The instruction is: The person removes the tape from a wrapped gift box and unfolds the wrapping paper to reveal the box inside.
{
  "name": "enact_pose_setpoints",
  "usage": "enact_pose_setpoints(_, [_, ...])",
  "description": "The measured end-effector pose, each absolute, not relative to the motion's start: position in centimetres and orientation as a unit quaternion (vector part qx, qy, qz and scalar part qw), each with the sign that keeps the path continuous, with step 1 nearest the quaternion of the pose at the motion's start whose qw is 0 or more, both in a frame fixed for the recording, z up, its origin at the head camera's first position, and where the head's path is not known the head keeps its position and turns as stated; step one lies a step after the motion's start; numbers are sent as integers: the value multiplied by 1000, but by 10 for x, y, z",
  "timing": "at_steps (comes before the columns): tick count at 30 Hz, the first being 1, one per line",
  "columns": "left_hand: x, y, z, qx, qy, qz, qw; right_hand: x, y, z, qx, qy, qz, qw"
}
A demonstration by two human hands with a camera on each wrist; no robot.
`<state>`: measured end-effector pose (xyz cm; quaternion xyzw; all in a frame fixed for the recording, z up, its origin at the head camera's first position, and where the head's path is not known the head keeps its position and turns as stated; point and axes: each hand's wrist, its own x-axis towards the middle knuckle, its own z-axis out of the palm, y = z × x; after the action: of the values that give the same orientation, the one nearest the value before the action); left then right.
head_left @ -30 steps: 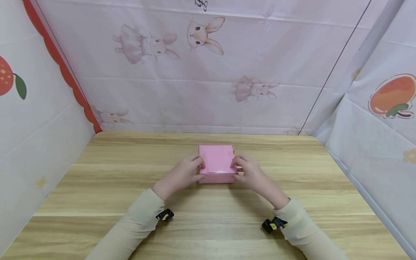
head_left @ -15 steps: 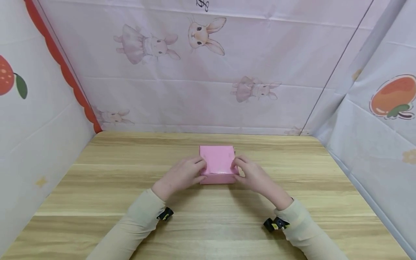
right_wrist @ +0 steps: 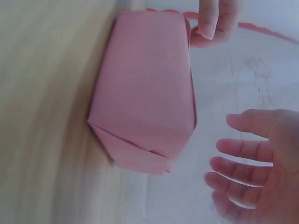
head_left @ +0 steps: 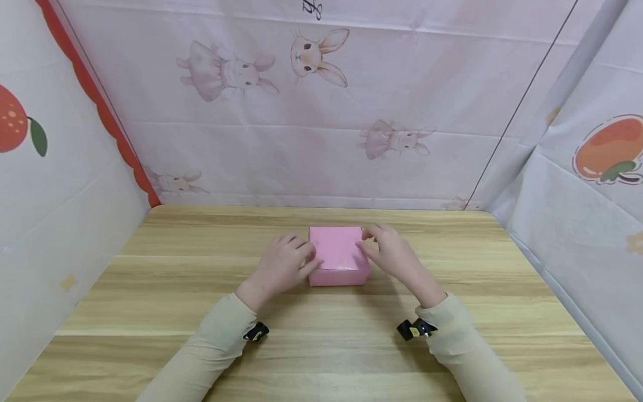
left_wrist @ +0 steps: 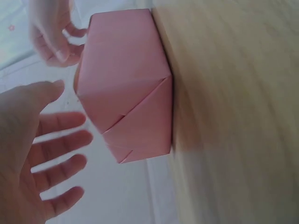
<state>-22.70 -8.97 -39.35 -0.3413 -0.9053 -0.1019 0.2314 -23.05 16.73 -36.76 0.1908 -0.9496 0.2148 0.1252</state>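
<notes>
A box wrapped in pink paper (head_left: 337, 248) sits on the table, its top facing up. Diagonal folds of the paper run across its end faces in both wrist views. My left hand (head_left: 283, 261) hovers by the box's left edge in the head view, thumb tip over the near left corner. In the left wrist view its fingers (left_wrist: 60, 144) are spread and loosely extended, apart from the folded end. At the opposite end is my right hand (head_left: 394, 254), thumb and index near the right edge. Its fingers (right_wrist: 240, 149) show relaxed and clear of the paper in the right wrist view.
The box rests on a light wood-grain table (head_left: 201, 234). Behind it hangs a pale pink cloth printed with rabbits (head_left: 321, 167), and white cloths with fruit prints (head_left: 567, 223) flank both sides. A black camera (head_left: 256, 332) is strapped at each wrist.
My right hand has let go of the box's right side and moved up and away a little. My left hand's fingers have loosened and lifted at the left edge. The box stays in place.
</notes>
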Motion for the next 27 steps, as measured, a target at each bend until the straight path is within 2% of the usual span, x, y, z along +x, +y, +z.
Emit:
enact_pose_setpoints(4, [-228,-89,-396,-283,-929,-99,218,-241,161,-366,160,-957,201,132])
enact_pose_setpoints(9, [-228,-86,-398,-241,-946,-101,192,-252,153,-371,137,-970,175,101])
enact_pose_setpoints(16, [-229,-83,-403,-215,-963,-72,146,-257,151,-384,118,-976,167,76])
enact_pose_setpoints(27, [-227,-82,-404,-208,-968,-69,120,-258,145,-391,138,-969,179,102])
